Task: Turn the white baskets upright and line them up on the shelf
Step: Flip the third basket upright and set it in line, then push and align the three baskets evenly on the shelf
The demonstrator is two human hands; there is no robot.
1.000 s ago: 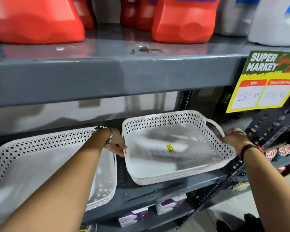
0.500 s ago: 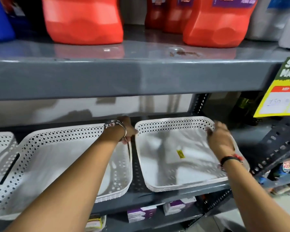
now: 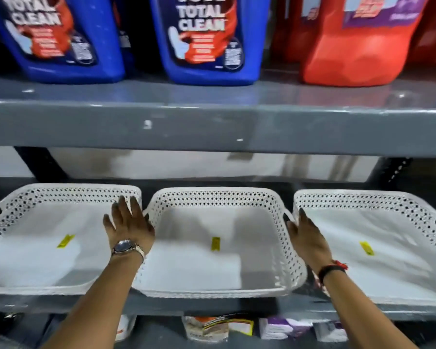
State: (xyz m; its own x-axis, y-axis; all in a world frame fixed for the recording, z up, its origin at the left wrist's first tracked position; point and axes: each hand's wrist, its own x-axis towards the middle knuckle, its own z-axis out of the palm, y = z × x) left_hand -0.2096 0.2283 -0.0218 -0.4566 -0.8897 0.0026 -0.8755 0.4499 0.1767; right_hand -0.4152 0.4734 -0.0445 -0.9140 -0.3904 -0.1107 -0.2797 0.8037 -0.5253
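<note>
While three upright white baskets sit side by side along the grey shelf (image 3: 212,304), the middle basket (image 3: 215,248) lies between both hands: left hand (image 3: 130,224) and right hand (image 3: 306,239), fingers spread flat, gripping nothing, flank its side walls.

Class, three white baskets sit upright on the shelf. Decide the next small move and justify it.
Probably nudge the middle basket back: its front rim overhangs the shelf edge, while the left hand and right hand flank it, fingers open.

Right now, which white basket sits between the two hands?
The middle basket: left hand flanks one side, right hand the other.
</note>
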